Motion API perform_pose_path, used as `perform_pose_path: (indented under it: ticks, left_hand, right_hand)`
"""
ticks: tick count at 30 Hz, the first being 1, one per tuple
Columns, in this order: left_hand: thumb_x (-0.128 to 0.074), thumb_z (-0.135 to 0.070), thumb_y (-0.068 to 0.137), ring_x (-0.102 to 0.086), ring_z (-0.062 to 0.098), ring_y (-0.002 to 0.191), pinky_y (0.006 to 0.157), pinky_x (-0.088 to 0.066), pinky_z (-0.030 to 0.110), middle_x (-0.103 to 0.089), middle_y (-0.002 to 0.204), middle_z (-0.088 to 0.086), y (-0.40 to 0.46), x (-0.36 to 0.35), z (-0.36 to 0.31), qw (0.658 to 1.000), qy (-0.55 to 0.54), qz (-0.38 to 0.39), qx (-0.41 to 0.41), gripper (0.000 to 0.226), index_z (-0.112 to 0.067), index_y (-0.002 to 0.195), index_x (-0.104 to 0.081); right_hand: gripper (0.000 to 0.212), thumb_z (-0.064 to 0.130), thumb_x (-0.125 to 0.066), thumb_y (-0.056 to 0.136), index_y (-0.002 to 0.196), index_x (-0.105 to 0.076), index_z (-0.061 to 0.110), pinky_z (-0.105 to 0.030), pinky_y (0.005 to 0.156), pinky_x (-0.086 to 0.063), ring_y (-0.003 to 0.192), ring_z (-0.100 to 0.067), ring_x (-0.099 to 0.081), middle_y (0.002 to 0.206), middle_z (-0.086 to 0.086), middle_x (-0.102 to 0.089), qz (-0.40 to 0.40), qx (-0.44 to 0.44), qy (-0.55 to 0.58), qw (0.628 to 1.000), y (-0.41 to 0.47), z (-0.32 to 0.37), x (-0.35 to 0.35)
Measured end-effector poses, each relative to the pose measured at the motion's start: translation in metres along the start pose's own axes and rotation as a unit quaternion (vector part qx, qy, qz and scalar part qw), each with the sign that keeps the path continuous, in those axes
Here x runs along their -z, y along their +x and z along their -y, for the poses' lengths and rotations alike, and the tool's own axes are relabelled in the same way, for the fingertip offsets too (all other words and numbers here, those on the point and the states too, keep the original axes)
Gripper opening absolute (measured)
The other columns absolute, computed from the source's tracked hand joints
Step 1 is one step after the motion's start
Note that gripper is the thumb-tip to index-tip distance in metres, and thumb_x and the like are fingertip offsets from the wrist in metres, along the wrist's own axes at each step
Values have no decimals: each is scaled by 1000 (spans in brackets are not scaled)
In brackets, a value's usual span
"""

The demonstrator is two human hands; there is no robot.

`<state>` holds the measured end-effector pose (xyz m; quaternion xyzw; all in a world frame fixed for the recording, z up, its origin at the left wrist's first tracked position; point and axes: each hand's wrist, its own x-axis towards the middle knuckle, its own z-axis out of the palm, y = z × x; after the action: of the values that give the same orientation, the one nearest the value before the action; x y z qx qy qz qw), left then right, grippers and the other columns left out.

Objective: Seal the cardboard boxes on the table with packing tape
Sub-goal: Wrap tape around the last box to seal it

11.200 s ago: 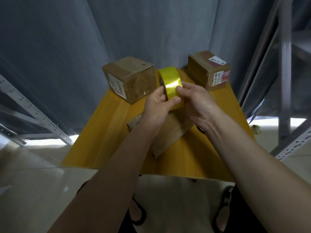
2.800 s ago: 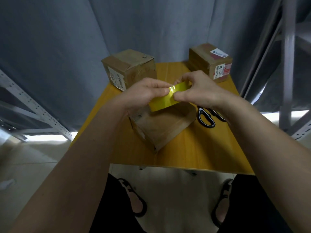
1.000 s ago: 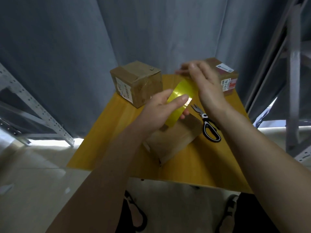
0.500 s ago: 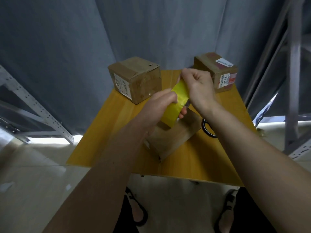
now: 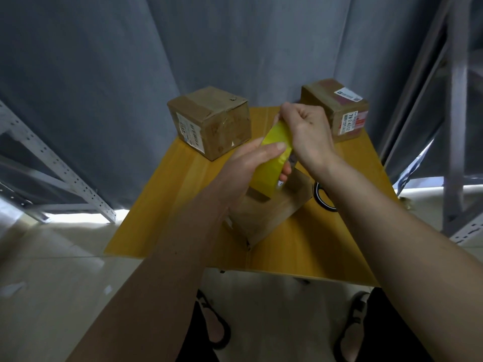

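A small cardboard box (image 5: 264,218) lies on the yellow table (image 5: 300,257) right under my hands. Above it I hold yellow packing tape (image 5: 273,163), stretched at a slant. My left hand (image 5: 245,173) grips its lower part, thumb across the front. My right hand (image 5: 305,131) is closed in a fist on its upper end. Whether the roll itself sits in my left palm is hidden. Two more cardboard boxes stand at the back: one at the back left (image 5: 209,121), one with labels at the back right (image 5: 337,108).
Black-handled scissors (image 5: 322,199) lie on the table right of the near box, mostly hidden by my right wrist. A grey curtain hangs behind the table. Metal rack frames stand at left (image 5: 52,168) and right (image 5: 457,126). My sandalled feet show below the table edge.
My right hand, open and raised a second ago, has come down and closed on the upper end of the tape. My left hand keeps its hold above the near box.
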<state>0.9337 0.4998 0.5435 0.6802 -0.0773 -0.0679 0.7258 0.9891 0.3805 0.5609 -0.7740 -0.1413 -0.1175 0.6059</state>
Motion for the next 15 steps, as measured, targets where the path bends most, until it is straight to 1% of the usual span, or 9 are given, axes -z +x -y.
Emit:
perform_pose_path:
  ticks: [2,4,8,12,15]
  left_hand:
    - [-56,-19,92,-62,17,68,67,-52,30,-65,77,8,-2,1,0,1000,-6,10,1,19,-4,103,-57]
    - [-49,-13,97,-63,16,70,68,-53,28,-65,80,9,-3,2,-2,999,-24,26,12,16,-3,107,-56]
    - [-44,-8,94,-64,17,72,70,-54,27,-66,82,10,-6,3,-7,996,-59,57,28,20,-1,109,-56]
    - [-41,-6,91,-63,19,67,68,-52,31,-66,77,12,-3,0,-9,996,-75,23,52,24,1,108,-55]
    - [-40,-7,91,-63,18,65,68,-51,32,-66,73,10,-1,-3,-8,996,-65,2,62,22,1,104,-56]
  right_hand:
    - [38,18,-45,98,68,-60,1,-35,60,-39,60,-17,-48,64,-10,-52,3,-5,2,1000,1,0,1]
    - [41,19,-45,99,69,-61,-2,-40,61,-40,59,-18,-48,63,-11,-53,13,-12,7,1000,2,0,2]
    - [42,21,-43,101,66,-61,8,-38,63,-39,56,-15,-49,58,-4,-54,23,-26,8,999,2,0,3]
    - [42,21,-42,101,64,-60,12,-35,67,-43,64,-17,-52,66,-9,-57,15,-14,-18,1000,3,-1,1]
    - [43,21,-42,101,62,-57,15,-30,65,-40,62,-13,-51,66,-6,-57,7,-9,-28,1000,3,-1,0]
